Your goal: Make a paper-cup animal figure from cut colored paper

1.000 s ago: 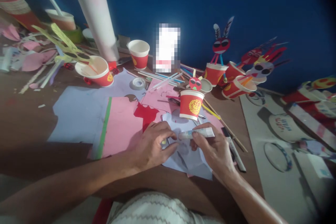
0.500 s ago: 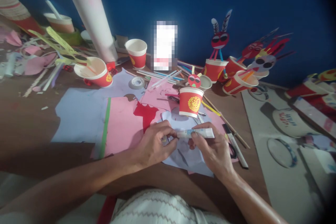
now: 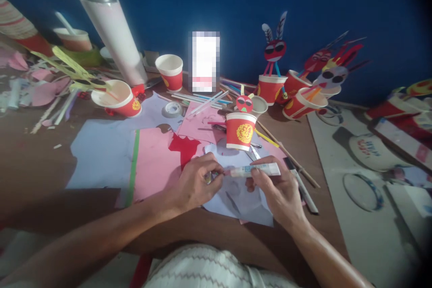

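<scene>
My right hand (image 3: pixel 280 189) grips a white glue tube (image 3: pixel 256 169), held level with its narrow nozzle end pointing left. My left hand (image 3: pixel 199 180) is pinched at that nozzle tip, where a small pinkish bit shows between the fingertips; I cannot make out what it is. Something small and yellowish peeks out within the curl of the left fingers. Beneath both hands lies a pale sheet of paper (image 3: pixel 246 211). Just beyond them stands a red paper cup (image 3: pixel 240 132) with a yellow emblem and a small red paper face (image 3: pixel 244 104) above its rim.
Pink paper (image 3: pixel 155 162) and red paper (image 3: pixel 185 148) lie left of the hands. Paper straws (image 3: pixel 202 99), tape (image 3: pixel 173 109) and a phone (image 3: pixel 204 60) are behind. A white flask (image 3: pixel 111 36) stands back left. Decorated cups (image 3: pixel 272 89) and a marker (image 3: pixel 307 195) are on the right.
My left fingers have closed onto the nozzle end of the glue tube, then drawn slightly left, so a pinkish tip shows between. My right hand keeps hold of the tube. The view has shifted slightly.
</scene>
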The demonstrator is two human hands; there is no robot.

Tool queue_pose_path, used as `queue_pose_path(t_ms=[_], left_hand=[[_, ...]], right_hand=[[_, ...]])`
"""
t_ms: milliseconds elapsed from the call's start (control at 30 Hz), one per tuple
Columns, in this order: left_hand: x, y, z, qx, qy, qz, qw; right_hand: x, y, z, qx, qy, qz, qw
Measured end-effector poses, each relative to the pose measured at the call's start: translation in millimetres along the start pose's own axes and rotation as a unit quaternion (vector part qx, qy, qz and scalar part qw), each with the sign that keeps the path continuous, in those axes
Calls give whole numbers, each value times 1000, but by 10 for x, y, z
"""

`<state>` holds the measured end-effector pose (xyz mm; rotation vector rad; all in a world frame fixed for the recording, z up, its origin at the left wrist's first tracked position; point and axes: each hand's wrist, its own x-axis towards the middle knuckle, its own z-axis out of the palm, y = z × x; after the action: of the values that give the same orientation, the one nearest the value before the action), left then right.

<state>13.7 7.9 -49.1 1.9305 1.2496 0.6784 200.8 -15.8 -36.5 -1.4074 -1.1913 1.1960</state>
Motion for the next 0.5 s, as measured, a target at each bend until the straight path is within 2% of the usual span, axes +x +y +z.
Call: queue_pose_path(t_ms=[167,267,500], left_hand=[[42,-56,-19,111,-35,-29,993],[86,-73,-36,132,-76,-38,988],[306,-24,-75,201,-134,-61,969]], right_hand=[[4,-8,-168,35,12,-2,999],[-8,-14,-246,43,20,-9,999],[-52,6,-334,69,6,-15,997]])
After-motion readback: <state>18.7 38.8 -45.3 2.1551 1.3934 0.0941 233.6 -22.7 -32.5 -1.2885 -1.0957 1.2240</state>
